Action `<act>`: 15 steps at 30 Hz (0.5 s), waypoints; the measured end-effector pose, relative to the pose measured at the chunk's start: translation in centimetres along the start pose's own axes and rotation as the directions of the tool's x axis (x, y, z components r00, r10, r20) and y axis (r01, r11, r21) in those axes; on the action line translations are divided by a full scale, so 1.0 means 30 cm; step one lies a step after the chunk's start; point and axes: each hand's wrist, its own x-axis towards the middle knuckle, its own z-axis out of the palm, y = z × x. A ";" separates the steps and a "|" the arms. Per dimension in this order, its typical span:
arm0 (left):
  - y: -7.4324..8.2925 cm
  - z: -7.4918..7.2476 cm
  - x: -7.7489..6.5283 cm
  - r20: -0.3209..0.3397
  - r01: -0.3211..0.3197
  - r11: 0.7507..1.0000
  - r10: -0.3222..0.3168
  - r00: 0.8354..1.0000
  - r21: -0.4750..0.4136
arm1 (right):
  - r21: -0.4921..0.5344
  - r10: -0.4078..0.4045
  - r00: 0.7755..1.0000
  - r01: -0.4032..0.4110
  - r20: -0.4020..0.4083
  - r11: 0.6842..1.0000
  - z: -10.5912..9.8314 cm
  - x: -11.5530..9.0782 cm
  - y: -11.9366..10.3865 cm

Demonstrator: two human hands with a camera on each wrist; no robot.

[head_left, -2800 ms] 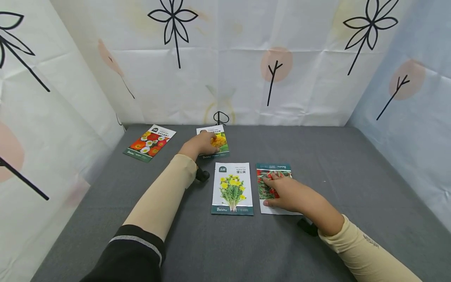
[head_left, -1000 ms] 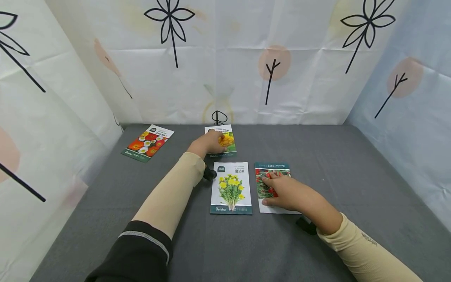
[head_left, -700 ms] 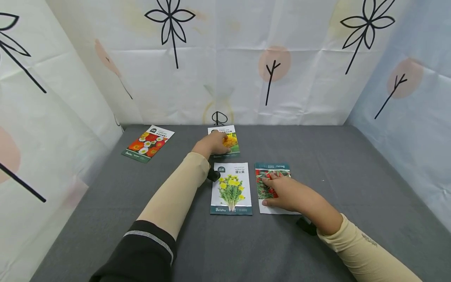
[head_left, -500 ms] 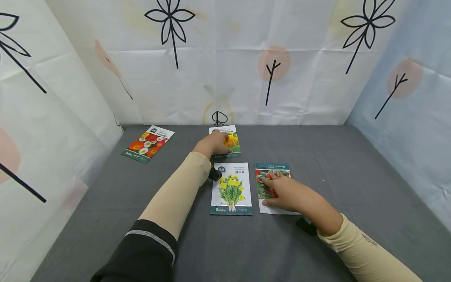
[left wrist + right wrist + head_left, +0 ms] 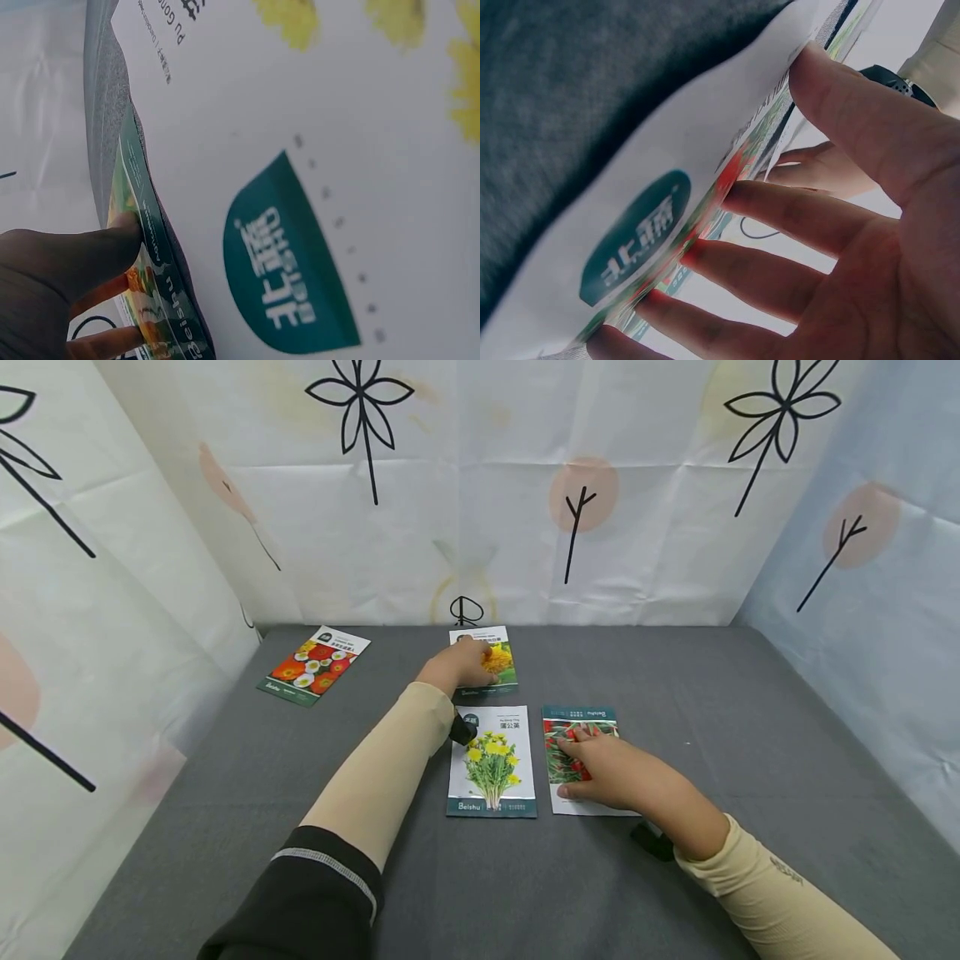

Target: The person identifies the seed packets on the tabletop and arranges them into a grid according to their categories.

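My left hand rests on a seed packet with an orange-yellow flower at the back of the table, fingertips touching its front. In the left wrist view its thumb and fingers lie spread against that packet. My right hand rests on a seed packet with red peppers or fruit, which lies upside down. Its fingers are nearly straight and spread over the packet in the right wrist view. Between the hands and nearer me lies a white dandelion seed packet, upright, just left of the red one.
A packet with red, orange and white flowers lies tilted at the back left of the grey table. Printed cloth walls stand at the back and both sides. Black wrist cameras sit under the wrists.
My left hand has slid the orange-yellow flower packet to the right along the back, until it lies behind the dandelion packet. My right hand and the other packets stay put.
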 end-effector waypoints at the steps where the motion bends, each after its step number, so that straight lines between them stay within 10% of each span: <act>1: 0.002 0.001 0.002 0.000 0.001 1.000 -0.001 1.000 0.000 | 0.001 -0.001 1.000 0.001 0.001 1.000 0.000 0.000 0.000; 15: 0.035 0.011 0.005 -0.013 -0.026 0.999 0.027 1.000 0.026 | -0.004 0.013 1.000 -0.013 -0.002 1.000 0.000 -0.001 -0.004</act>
